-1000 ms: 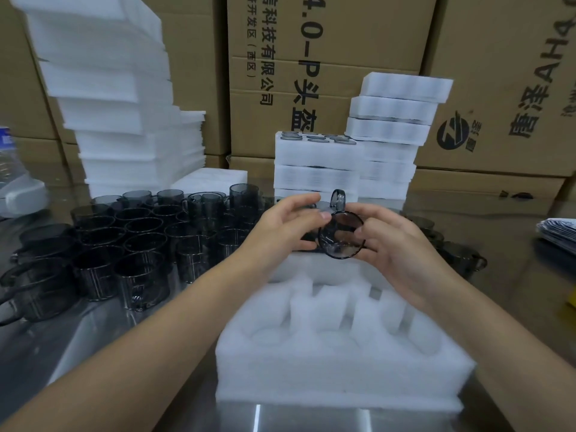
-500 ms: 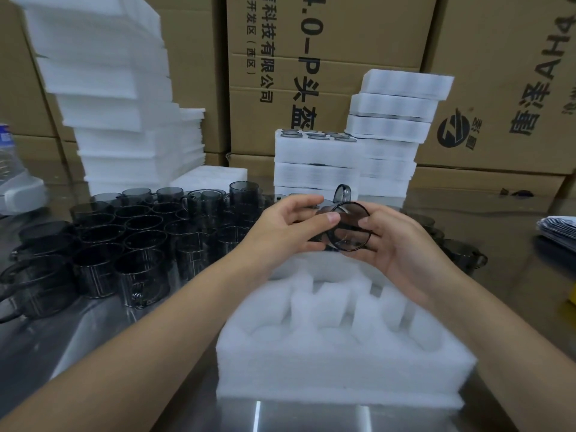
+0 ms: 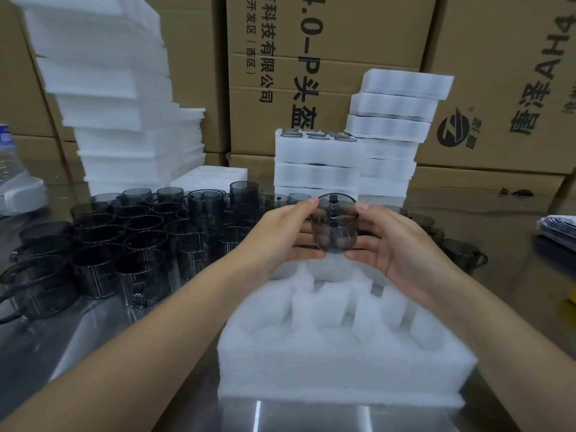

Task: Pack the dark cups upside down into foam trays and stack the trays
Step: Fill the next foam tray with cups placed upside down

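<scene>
A dark see-through cup [image 3: 335,224] is held above the far edge of a white foam tray [image 3: 343,366] whose round pockets show no cups. My left hand [image 3: 285,232] grips the cup's left side and my right hand [image 3: 391,244] grips its right side, fingers curled round it. The cup stands roughly upright, its rim uppermost and its handle on the far side. Several more dark cups [image 3: 124,241] stand crowded on the metal table to the left. Packed foam trays [image 3: 318,165] are stacked at the back centre, beside a taller stack of trays [image 3: 396,120].
A tall pile of foam sheets [image 3: 106,88] rises at the back left. Cardboard boxes [image 3: 327,42] wall off the rear. A few more cups [image 3: 461,254] sit to the right of my hands. Papers [image 3: 558,229] lie at the right edge.
The cup has been turned in both hands from lying with its mouth towards me to roughly upright with the rim up. Both hands have shifted a little on it.
</scene>
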A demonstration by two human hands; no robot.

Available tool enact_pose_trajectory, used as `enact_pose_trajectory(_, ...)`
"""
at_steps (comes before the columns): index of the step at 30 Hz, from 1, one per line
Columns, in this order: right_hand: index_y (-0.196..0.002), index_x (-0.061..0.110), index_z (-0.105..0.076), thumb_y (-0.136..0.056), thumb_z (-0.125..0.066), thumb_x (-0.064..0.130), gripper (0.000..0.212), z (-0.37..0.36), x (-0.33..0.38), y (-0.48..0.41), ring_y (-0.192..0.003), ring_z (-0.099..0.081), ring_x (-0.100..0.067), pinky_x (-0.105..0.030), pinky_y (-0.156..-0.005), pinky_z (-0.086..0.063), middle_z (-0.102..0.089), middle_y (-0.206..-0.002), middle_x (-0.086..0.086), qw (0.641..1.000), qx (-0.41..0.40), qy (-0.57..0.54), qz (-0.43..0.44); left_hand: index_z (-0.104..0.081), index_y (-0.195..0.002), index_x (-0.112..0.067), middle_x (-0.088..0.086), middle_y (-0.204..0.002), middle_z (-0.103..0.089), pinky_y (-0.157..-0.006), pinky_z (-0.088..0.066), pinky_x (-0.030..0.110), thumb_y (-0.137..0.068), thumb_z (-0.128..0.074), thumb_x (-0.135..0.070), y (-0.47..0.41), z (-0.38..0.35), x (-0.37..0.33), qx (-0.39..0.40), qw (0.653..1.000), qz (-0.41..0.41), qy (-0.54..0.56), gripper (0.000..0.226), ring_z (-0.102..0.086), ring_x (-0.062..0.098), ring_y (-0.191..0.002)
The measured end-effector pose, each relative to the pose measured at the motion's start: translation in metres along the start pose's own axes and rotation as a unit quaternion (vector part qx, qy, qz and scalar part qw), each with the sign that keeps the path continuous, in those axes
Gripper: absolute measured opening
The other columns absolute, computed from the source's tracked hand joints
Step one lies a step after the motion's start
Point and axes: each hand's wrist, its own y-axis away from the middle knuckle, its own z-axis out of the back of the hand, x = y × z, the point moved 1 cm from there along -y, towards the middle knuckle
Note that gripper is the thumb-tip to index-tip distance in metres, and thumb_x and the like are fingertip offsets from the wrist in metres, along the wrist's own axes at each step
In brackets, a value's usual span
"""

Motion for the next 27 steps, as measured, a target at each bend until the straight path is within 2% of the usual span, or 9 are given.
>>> enact_pose_trajectory(4,-0.099,0.015,-0.071,-0.061,-0.074,0.041,0.046,0.000,-0.001,0.001,-0.077,-0.067,-0.019,-0.024,-0.062,-0.055,-0.071,-0.103,-0.010,1.000,0.004,0.016,0.011,-0.065,-0.100,-0.009,0.005,-0.080,-0.074,-0.060,-0.057,0.027,-0.099,-0.045,-0.030,0.001,-0.001,-0.001,0.009,0.999,0.013,0.029,0.029,-0.071,0.015,-0.073)
enact_pose_trajectory(9,-0.102,0.019,-0.070,-0.051,-0.079,0.039,0.056,-0.001,0.000,0.002,-0.079,-0.066,-0.014,-0.023,-0.064,-0.054,-0.071,-0.105,-0.008,0.999,0.003,0.046,0.022,-0.067,-0.106,-0.008,0.015,-0.102,-0.072,-0.070,-0.059,0.032,-0.098,-0.043,-0.020,0.001,0.001,-0.002,0.011,0.999,0.014,0.046,0.028,-0.070,0.025,-0.090)
enact_pose_trajectory(12,-0.103,0.023,-0.071,-0.047,-0.080,0.037,0.058,-0.001,-0.001,0.002,-0.083,-0.067,-0.011,-0.024,-0.065,-0.053,-0.070,-0.110,-0.001,0.997,0.005,0.072,0.023,-0.067,-0.107,-0.006,0.017,-0.104,-0.071,-0.075,-0.059,0.035,-0.098,-0.042,-0.017,0.001,0.001,-0.002,0.010,0.998,0.016,0.059,0.029,-0.069,0.026,-0.091)
enact_pose_trajectory(16,-0.105,0.025,-0.070,-0.046,-0.081,0.035,0.060,-0.002,-0.001,0.003,-0.091,-0.067,-0.011,-0.026,-0.067,-0.052,-0.067,-0.117,0.001,0.997,0.003,0.079,0.022,-0.067,-0.104,-0.006,0.014,-0.096,-0.072,-0.064,-0.058,0.028,-0.097,-0.043,-0.016,0.001,0.002,-0.001,0.016,0.998,0.005,0.063,0.026,-0.070,0.020,-0.079)
enact_pose_trajectory(19,-0.106,0.026,-0.069,-0.047,-0.080,0.033,0.060,-0.002,-0.001,0.003,-0.092,-0.067,-0.012,-0.026,-0.065,-0.052,-0.066,-0.119,0.000,0.997,0.001,0.075,0.024,-0.066,-0.106,-0.005,0.017,-0.101,-0.071,-0.063,-0.056,0.028,-0.096,-0.046,-0.016,0.000,0.004,-0.001,0.029,0.997,-0.002,0.067,0.025,-0.070,0.021,-0.081)
enact_pose_trajectory(21,-0.104,0.024,-0.068,-0.055,-0.078,0.028,0.049,-0.001,-0.002,0.003,-0.090,-0.068,-0.012,-0.025,-0.063,-0.053,-0.066,-0.117,-0.003,0.998,-0.009,0.057,0.030,-0.065,-0.109,-0.005,0.017,-0.102,-0.071,-0.067,-0.057,0.030,-0.094,-0.050,-0.017,-0.001,0.007,0.000,0.041,0.996,-0.009,0.074,0.024,-0.070,0.022,-0.087)
enact_pose_trajectory(23,-0.098,0.019,-0.067,-0.073,-0.074,0.019,0.027,0.000,-0.002,0.001,-0.089,-0.069,-0.015,-0.024,-0.062,-0.054,-0.067,-0.113,-0.010,0.998,-0.029,0.038,0.033,-0.066,-0.111,-0.007,0.011,-0.096,-0.072,-0.070,-0.057,0.032,-0.090,-0.058,-0.018,-0.001,0.009,0.000,0.049,0.995,-0.016,0.083,0.025,-0.069,0.021,-0.087)
enact_pose_trajectory(25,-0.092,0.018,-0.066,-0.087,-0.065,0.013,0.007,0.001,0.000,0.000,-0.094,-0.069,-0.020,-0.025,-0.067,-0.056,-0.069,-0.108,-0.013,0.994,-0.054,0.076,0.050,-0.066,-0.112,-0.012,0.004,-0.095,-0.073,-0.074,-0.057,0.033,-0.083,-0.065,-0.020,-0.001,0.011,-0.001,0.058,0.995,-0.020,0.076,0.030,-0.069,0.020,-0.088)
enact_pose_trajectory(27,-0.092,0.019,-0.068,-0.090,-0.063,0.018,0.006,0.000,0.006,0.001,-0.097,-0.069,-0.018,-0.029,-0.077,-0.058,-0.072,-0.100,-0.005,0.983,-0.059,0.153,0.080,-0.067,-0.109,-0.017,0.002,-0.099,-0.073,-0.079,-0.058,0.035,-0.081,-0.066,-0.020,-0.001,0.012,-0.003,0.078,0.995,-0.026,0.058,0.029,-0.069,0.020,-0.091)
